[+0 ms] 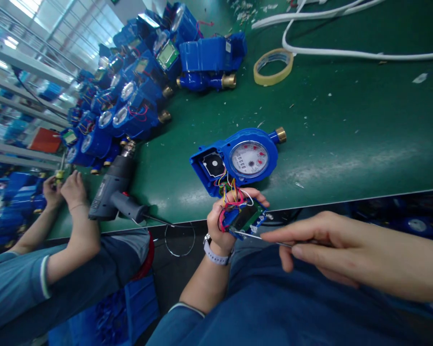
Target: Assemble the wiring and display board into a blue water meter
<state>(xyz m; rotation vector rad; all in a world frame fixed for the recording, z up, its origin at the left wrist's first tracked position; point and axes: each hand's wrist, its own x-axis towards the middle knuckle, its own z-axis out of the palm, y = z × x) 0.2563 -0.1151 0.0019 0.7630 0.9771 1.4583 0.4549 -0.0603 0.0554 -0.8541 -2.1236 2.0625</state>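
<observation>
My left hand (225, 218) grips a small green circuit board (246, 217) with a dark display, held just off the table's near edge. Coloured wires (230, 191) run from the board into the open compartment of a blue water meter (238, 161) lying on the green table (346, 125). The meter has a round dial and a brass end fitting. My right hand (317, 245) is closed in a pinch on a thin metal tool (260, 237), probably tweezers, whose tip touches the board's lower edge.
A heap of blue water meters (137, 81) fills the table's far left. A dark heat gun (117, 190) lies near the edge beside a co-worker's hands (67, 190). A tape roll (273, 66) and white cables (346, 50) lie farther back.
</observation>
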